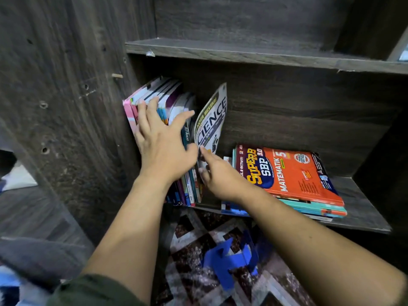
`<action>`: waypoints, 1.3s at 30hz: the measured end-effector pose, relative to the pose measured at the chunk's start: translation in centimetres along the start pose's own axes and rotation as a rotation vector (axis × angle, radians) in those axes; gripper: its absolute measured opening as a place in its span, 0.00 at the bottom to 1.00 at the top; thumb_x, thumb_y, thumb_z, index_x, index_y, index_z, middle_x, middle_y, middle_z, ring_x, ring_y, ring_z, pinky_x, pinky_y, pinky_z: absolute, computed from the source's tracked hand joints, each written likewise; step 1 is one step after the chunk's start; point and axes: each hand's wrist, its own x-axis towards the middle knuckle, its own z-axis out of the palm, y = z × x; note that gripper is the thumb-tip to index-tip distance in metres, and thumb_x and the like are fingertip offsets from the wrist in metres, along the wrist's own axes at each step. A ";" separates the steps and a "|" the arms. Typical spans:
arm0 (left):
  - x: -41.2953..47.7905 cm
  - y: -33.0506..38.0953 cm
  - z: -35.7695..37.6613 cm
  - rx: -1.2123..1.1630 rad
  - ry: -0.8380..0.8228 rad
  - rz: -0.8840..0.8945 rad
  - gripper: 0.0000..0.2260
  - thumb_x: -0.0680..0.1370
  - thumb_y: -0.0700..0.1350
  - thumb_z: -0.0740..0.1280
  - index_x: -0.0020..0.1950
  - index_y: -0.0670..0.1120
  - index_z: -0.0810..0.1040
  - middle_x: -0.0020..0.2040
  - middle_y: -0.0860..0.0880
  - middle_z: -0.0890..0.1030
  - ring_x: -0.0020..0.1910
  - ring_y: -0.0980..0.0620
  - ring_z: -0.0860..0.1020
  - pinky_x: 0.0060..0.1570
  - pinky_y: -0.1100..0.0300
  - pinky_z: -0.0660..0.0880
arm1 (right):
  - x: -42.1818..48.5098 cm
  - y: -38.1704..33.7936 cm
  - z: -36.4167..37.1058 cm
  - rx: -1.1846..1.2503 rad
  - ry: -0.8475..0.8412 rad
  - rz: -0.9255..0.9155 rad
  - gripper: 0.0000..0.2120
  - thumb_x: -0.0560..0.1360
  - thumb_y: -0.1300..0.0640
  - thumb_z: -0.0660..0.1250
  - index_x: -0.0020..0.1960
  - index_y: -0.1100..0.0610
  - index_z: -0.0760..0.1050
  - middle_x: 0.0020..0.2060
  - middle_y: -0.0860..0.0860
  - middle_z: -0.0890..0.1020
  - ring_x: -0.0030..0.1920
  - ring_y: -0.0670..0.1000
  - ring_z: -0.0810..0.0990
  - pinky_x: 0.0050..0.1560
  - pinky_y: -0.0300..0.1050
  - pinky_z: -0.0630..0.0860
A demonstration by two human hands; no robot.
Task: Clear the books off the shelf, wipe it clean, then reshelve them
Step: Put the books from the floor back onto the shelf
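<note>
A row of upright books (154,93) leans against the left wall of the dark wooden shelf (362,195). My left hand (161,138) lies flat on their spines, fingers spread and straight. A thin white Science workbook (213,115) tilts to the right at the end of the row. My right hand (218,173) is at its lower edge, index finger stretched toward the cover; whether the other fingers pinch it is hidden. To the right lies a flat stack of books topped by an orange Matematik book (293,173).
The board above (242,51) closes the compartment from the top. Below the shelf is a patterned floor (194,235) with a blue plastic object (229,259) on it. A grey cushion (37,257) lies at the lower left.
</note>
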 end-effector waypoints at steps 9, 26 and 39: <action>0.3 -0.4 0.2 0.033 0.104 -0.019 0.25 0.71 0.48 0.70 0.68 0.54 0.71 0.74 0.48 0.62 0.75 0.41 0.51 0.67 0.35 0.60 | -0.3 -1.5 0.4 0.010 0.267 0.173 0.32 0.80 0.49 0.62 0.77 0.57 0.51 0.63 0.59 0.74 0.62 0.59 0.75 0.61 0.54 0.74; 1.1 -2.9 -0.4 -0.054 0.200 0.061 0.11 0.74 0.43 0.73 0.56 0.51 0.83 0.68 0.54 0.74 0.69 0.46 0.63 0.63 0.46 0.69 | 1.5 -6.4 -1.2 -0.221 0.483 0.232 0.11 0.80 0.57 0.56 0.61 0.59 0.69 0.53 0.57 0.80 0.52 0.61 0.80 0.40 0.47 0.68; 1.0 -2.7 -0.2 -0.056 0.199 0.030 0.11 0.74 0.43 0.72 0.55 0.51 0.83 0.69 0.55 0.73 0.70 0.47 0.62 0.63 0.48 0.68 | 2.9 -5.0 0.0 -0.128 0.266 0.242 0.15 0.80 0.62 0.56 0.66 0.59 0.69 0.54 0.61 0.80 0.55 0.63 0.79 0.46 0.49 0.73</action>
